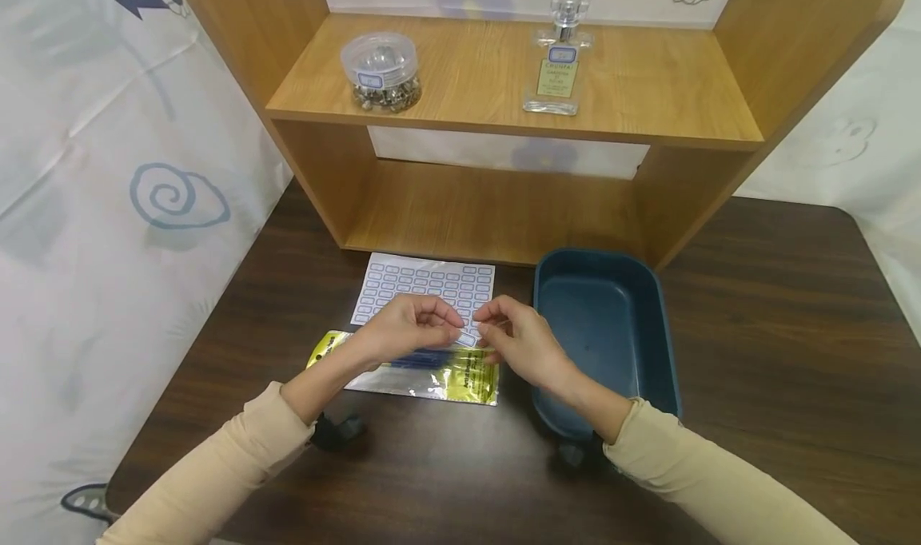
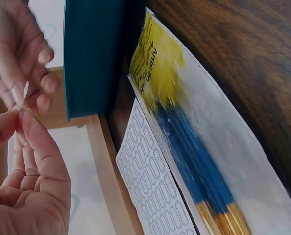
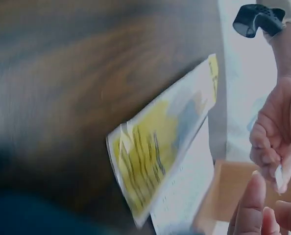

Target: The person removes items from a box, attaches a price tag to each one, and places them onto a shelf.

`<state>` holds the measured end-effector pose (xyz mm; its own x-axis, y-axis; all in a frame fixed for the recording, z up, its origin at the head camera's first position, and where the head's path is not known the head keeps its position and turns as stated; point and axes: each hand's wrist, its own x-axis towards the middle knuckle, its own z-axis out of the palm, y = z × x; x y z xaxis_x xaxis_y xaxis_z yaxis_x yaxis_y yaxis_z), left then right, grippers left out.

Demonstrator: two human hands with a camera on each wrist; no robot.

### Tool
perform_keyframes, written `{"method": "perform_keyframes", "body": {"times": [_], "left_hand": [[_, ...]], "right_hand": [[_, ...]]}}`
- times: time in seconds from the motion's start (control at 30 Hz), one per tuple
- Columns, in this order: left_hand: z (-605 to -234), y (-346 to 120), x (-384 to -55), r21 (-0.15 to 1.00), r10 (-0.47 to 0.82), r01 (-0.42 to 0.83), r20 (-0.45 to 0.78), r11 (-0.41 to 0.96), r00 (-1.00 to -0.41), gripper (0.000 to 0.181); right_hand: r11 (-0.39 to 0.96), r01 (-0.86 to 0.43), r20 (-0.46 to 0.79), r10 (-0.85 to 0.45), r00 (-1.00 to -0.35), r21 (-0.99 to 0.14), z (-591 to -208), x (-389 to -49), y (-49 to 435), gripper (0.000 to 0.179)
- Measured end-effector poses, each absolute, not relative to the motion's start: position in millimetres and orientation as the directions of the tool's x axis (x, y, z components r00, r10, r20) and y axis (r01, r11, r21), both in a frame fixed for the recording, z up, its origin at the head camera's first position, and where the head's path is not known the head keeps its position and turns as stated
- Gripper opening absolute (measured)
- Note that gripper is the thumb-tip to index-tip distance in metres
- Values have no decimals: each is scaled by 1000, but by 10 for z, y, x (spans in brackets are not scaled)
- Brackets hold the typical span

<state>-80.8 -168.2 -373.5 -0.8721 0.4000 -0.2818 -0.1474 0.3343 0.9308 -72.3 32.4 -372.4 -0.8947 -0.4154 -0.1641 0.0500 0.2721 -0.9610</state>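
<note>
Between finger and thumb, my left hand pinches a small white label sticker with a blue border. The right wrist view shows this sticker edge-on at the left fingertips. My right hand is close beside it, thumb and fingers apart, gripping nothing that I can see. Below the hands lies a sticker sheet printed with rows of blue-bordered labels. A shiny packet with yellow ends lies in front of the sheet; blue-handled paintbrushes show through its clear side.
A dark blue tray sits right of the sheet, under the right forearm. Behind stands a wooden shelf, holding a clear jar of small metal pieces and a glass perfume bottle. Both carry blue-bordered labels. The table is dark wood.
</note>
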Motion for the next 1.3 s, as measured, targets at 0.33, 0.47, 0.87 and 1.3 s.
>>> {"method": "perform_keyframes", "body": {"times": [0.33,0.47,0.87,1.3], "left_hand": [[-3747,-1839,-759,932,374,-167,-287,321,-882,21],[-3791,-1885,-756,923,370,-163,-295,348,-881,21],[-3974,-2008,-768,857,389,-85,-317,508,-865,15],[-4083,-2012,-796,737,379,56,-279,673,-882,6]], "right_hand": [[71,258,-267,-329,-906,-963,-3880,-572,136,13],[64,267,-273,-307,-912,-962,-3948,-545,65,11],[344,-59,-39,-273,-961,-937,-4207,-516,-94,6],[592,-172,48,-221,-974,-788,-4341,-515,-203,9]]}}
